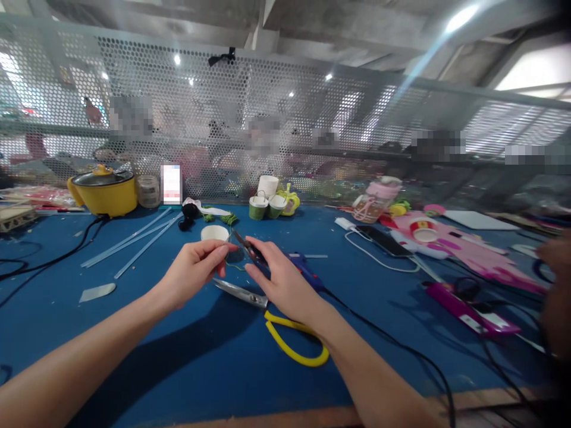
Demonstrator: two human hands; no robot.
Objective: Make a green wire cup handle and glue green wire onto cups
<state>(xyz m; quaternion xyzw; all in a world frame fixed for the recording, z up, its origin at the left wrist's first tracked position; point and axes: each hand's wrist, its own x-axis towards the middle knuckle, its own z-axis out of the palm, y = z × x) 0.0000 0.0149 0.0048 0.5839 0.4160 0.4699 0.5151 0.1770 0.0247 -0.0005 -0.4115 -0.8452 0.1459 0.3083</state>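
Right now we pinch a green thread [235, 266] with our left hand [196, 267], thumb pressed to fingertip, near the white cup [215, 233]; our right hand [285, 273] curls its fingers round dark snips [246, 242], near yellow-handled scissors [256, 299].

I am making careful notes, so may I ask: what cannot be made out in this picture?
Head view, hidden: part of the dark tool, by the right hand.
Head view, hidden: part of the white cup, by the left hand.
Head view, cut off: another person's blurred arm, by the right edge.
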